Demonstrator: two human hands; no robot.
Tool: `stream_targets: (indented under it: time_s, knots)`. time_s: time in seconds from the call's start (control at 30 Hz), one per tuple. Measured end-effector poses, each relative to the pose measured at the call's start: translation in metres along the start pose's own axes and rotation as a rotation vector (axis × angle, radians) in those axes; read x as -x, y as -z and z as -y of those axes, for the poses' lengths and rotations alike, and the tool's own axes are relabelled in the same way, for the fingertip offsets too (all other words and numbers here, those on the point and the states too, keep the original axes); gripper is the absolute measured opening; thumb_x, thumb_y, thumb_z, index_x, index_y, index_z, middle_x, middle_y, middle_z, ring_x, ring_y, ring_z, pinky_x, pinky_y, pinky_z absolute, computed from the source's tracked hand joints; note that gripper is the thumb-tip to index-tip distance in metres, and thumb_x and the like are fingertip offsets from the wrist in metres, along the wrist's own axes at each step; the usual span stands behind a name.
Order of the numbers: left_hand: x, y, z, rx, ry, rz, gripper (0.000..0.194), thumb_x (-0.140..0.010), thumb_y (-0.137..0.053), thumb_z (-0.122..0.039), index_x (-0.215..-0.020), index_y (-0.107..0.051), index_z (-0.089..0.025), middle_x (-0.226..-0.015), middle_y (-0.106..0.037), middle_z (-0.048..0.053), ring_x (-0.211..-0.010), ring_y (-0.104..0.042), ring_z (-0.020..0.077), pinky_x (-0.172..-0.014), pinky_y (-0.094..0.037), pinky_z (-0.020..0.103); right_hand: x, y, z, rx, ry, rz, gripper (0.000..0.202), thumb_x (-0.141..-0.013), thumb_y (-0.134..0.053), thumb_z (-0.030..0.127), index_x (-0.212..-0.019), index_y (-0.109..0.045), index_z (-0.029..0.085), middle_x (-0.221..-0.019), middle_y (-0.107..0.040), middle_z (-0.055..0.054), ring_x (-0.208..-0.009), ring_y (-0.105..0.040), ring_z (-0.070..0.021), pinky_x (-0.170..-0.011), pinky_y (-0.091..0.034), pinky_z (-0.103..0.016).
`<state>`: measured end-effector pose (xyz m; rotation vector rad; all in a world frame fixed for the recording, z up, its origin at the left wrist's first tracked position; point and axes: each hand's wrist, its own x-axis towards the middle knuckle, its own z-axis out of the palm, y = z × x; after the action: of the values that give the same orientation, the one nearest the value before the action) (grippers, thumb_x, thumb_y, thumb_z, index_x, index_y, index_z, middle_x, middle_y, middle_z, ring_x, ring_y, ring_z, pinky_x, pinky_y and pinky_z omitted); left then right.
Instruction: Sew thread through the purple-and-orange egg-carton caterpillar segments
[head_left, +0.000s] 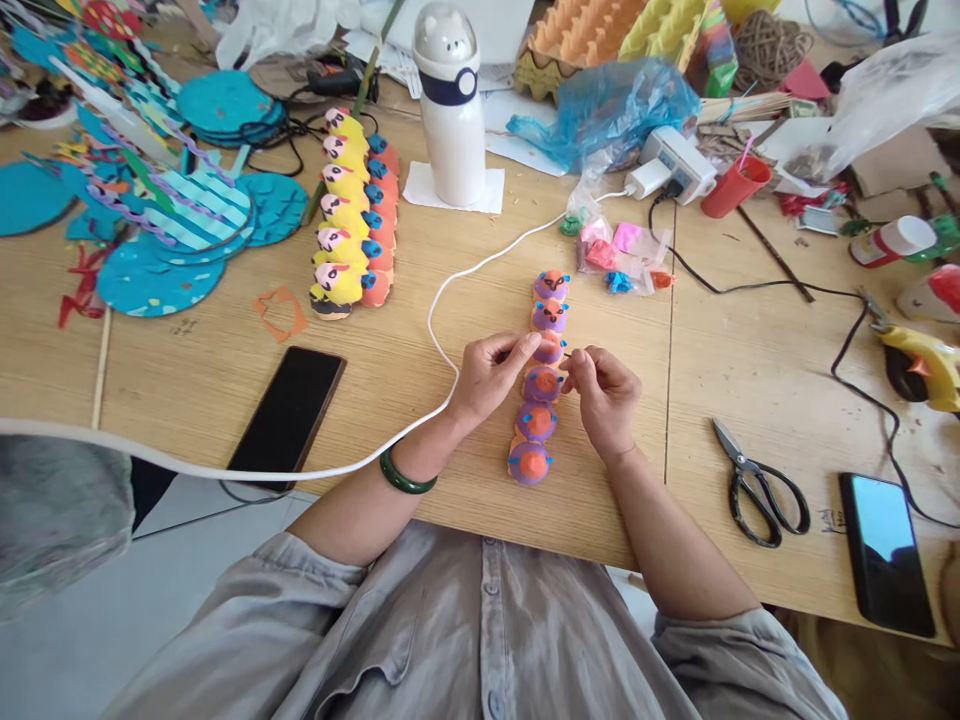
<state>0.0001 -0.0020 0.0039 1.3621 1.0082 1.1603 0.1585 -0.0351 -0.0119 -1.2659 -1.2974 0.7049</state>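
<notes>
A row of purple clay figures (538,422) with orange faces and small blue side pieces runs away from me on the table, seemingly on an egg-carton strip. The far two have dark marks on their faces. My left hand (491,375) is closed in a pinch, its thumb and finger at the left side of the third figure from the far end. Something dark shows between those fingers, too small to name. Just right of the same figure, my right hand (606,395) pinches a tiny dark, thin piece that I cannot identify.
Yellow and orange clay figures (341,235) stand left of a white bottle (454,130). Bagged coloured clay (619,245) lies beyond the row. A white cable (439,345) crosses the table past a phone (289,410). Scissors (757,485) and another phone (889,555) lie right.
</notes>
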Motion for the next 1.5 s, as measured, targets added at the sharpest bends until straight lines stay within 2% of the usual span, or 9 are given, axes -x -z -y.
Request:
stream_targets:
  time_s: [0.17,0.33,0.43,0.57,0.97,1.07,1.2,1.3,1.5]
  knots:
    - [0.0,0.0,0.001,-0.012,0.003,0.0,0.052,-0.091,-0.063,-0.065,-0.088,-0.084,-0.017,-0.067,-0.07,0.003,-0.07,-0.066,0.0148,-0.066,-0.048,0.026,0.0,0.0,-0.001,0.003,0.017,0.0,0.037,-0.097,-0.063,0.049,-0.073,-0.068,0.021,-0.063,-0.061,0.004,-0.052,-0.052,-0.0087,-0.052,-0.041,-0.026]
    - [0.0,0.0,0.002,0.009,-0.021,0.023,0.049,-0.093,-0.064,-0.061,-0.093,-0.084,-0.016,-0.083,-0.079,0.008,-0.082,-0.073,0.0173,-0.074,-0.054,0.026,0.0,0.0,-0.002,0.008,0.015,-0.014,0.036,-0.096,-0.065,0.051,-0.076,-0.069,0.021,-0.063,-0.06,0.004,-0.051,-0.048,-0.0079,-0.052,-0.038,-0.026]
    - [0.0,0.0,0.005,0.032,-0.044,0.04,0.041,-0.094,-0.066,-0.054,-0.098,-0.083,-0.016,-0.096,-0.082,0.009,-0.093,-0.076,0.0193,-0.083,-0.057,0.028,0.0,0.0,-0.001,0.019,-0.01,0.016,0.043,-0.097,-0.061,0.053,-0.07,-0.067,0.02,-0.055,-0.053,0.005,-0.049,-0.044,-0.0079,-0.05,-0.036,-0.026]
    - [0.0,-0.001,0.009,0.039,-0.098,0.081,0.027,-0.092,-0.071,-0.04,-0.104,-0.083,-0.018,-0.107,-0.082,0.01,-0.102,-0.076,0.0204,-0.092,-0.058,0.03,-0.001,-0.002,0.002,-0.01,-0.001,0.039,0.041,-0.096,-0.062,0.055,-0.074,-0.067,0.02,-0.057,-0.053,0.005,-0.05,-0.045,-0.008,-0.051,-0.036,-0.025]
    - [-0.001,-0.002,0.015,0.028,-0.149,0.096,0.02,-0.089,-0.075,-0.035,-0.098,-0.083,-0.019,-0.1,-0.083,0.007,-0.093,-0.077,0.0185,-0.085,-0.059,0.028,0.002,-0.006,0.006,-0.068,-0.053,0.068,0.05,-0.096,-0.06,0.058,-0.063,-0.056,0.02,-0.056,-0.05,0.005,-0.051,-0.045,-0.0081,-0.05,-0.037,-0.025]
    - [-0.001,-0.002,0.017,0.023,-0.155,0.084,0.018,-0.089,-0.075,-0.033,-0.095,-0.083,-0.019,-0.097,-0.083,0.006,-0.091,-0.076,0.0175,-0.083,-0.058,0.027,0.002,-0.005,0.005,-0.055,-0.045,0.088,0.05,-0.097,-0.056,0.06,-0.066,-0.059,0.02,-0.058,-0.05,0.004,-0.052,-0.046,-0.0087,-0.051,-0.037,-0.026]
    - [-0.001,-0.001,0.014,0.009,-0.132,0.081,0.017,-0.091,-0.073,-0.032,-0.096,-0.083,-0.019,-0.1,-0.083,0.006,-0.094,-0.076,0.0175,-0.086,-0.058,0.027,0.002,-0.002,0.0,-0.044,-0.043,0.045,0.052,-0.101,-0.051,0.057,-0.066,-0.059,0.02,-0.059,-0.05,0.004,-0.053,-0.045,-0.0086,-0.051,-0.037,-0.026]
    - [0.0,-0.001,0.012,0.024,-0.12,0.063,0.016,-0.09,-0.074,-0.031,-0.097,-0.083,-0.019,-0.102,-0.083,0.007,-0.096,-0.077,0.0176,-0.087,-0.058,0.027,0.001,-0.001,-0.002,-0.051,-0.042,-0.009,0.044,-0.103,-0.05,0.052,-0.077,-0.067,0.021,-0.062,-0.053,0.004,-0.053,-0.048,-0.0087,-0.052,-0.041,-0.025]
    - [-0.001,-0.002,0.012,0.06,-0.088,0.045,0.018,-0.091,-0.073,-0.032,-0.099,-0.082,-0.018,-0.103,-0.082,0.008,-0.097,-0.077,0.0181,-0.09,-0.059,0.028,0.001,-0.002,-0.001,-0.056,-0.026,-0.068,0.036,-0.099,-0.058,0.051,-0.081,-0.068,0.022,-0.07,-0.059,0.003,-0.054,-0.055,-0.0081,-0.053,-0.047,-0.024]
